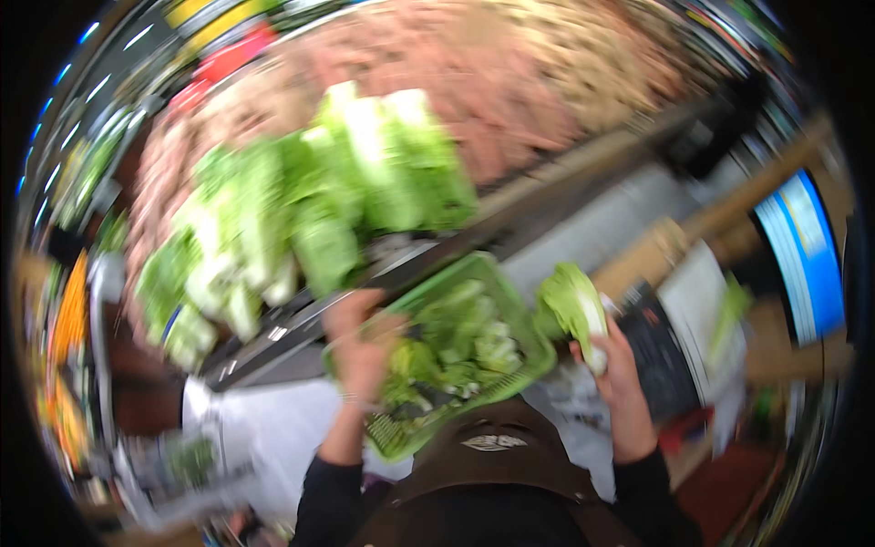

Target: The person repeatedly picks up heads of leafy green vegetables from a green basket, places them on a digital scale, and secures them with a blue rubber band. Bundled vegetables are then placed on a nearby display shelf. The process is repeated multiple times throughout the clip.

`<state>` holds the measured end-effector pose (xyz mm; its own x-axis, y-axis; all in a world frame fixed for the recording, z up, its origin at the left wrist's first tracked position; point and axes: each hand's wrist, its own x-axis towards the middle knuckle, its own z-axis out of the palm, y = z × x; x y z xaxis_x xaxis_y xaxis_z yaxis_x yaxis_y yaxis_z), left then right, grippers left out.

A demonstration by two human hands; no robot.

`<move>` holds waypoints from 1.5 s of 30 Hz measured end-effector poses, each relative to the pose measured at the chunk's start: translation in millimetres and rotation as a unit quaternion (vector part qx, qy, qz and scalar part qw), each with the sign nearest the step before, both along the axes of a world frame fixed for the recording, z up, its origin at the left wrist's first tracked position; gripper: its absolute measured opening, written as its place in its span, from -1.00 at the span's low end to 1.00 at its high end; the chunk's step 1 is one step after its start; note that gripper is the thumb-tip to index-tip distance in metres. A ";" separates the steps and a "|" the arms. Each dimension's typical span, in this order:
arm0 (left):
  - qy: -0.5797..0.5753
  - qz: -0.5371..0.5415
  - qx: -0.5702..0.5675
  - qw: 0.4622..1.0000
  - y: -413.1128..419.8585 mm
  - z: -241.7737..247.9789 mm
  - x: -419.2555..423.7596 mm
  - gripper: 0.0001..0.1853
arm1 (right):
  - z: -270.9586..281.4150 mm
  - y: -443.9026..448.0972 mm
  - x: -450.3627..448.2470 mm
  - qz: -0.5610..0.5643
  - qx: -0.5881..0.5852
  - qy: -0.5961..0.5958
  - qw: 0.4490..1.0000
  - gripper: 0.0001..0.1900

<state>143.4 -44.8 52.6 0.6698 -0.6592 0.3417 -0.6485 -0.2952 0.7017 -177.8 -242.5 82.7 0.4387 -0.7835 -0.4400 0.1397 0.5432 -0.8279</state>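
My right hand (618, 362) grips a piece of leafy lettuce (577, 304) by its white stem end, the green leaves pointing up and away from me. A green plastic basket (540, 352) sits in front of my body with loose lettuce leaves (454, 321) and trimmings inside. My left hand (362, 342) is blurred at the basket's left rim; whether its fingers hold the rim is unclear. Beyond the basket, several long heads of romaine-type lettuce (369, 157) lie side by side along the display edge.
A large heap of pinkish root vegetables (492, 89), likely sweet potatoes, fills the display behind a dark ledge (547, 178). White sheeting (273, 424) lies at left. To the right are a dark box (642, 342) and a lit screen (803, 253). Orange produce (72, 308) stands far left.
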 end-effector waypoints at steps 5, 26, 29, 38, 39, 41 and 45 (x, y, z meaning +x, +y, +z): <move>-0.082 0.310 0.134 0.938 19.9 -28.3 198.9 -0.09 | 27.2 -80.5 -126.0 -0.105 -0.250 -0.011 0.962 -0.42; -0.130 0.350 0.006 0.928 8.8 145.2 234.2 -0.19 | -88.2 -93.3 -277.2 -0.203 -0.303 0.790 0.492 -0.32; -0.254 0.327 -0.066 0.908 -25.3 187.9 187.0 -0.27 | -57.2 -92.3 -234.9 -0.208 -0.418 0.745 0.478 -0.31; -0.359 -0.291 -0.127 0.878 -121.7 125.9 -103.2 -0.47 | 24.2 2.9 -22.8 0.056 -0.098 -0.206 0.972 -0.27; -0.341 -0.360 -0.125 0.859 -128.5 113.9 -137.1 -0.48 | 29.5 5.6 -16.4 0.044 -0.036 -0.271 0.961 -0.26; -0.286 -0.453 -0.058 0.843 -128.6 96.0 -192.5 -0.35 | 35.6 -7.2 -19.5 -0.050 0.009 -0.201 0.978 -0.32; -0.110 -0.514 -0.040 0.850 -104.0 73.4 -217.1 -0.02 | 34.5 -44.4 -86.5 -0.213 -0.045 -0.037 0.975 -0.27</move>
<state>-73.6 -148.8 126.0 -0.3323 -0.8259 0.4554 -0.6519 0.5501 0.5219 -264.3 -286.9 117.2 0.0928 -0.9359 -0.3398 0.3977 0.3477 -0.8491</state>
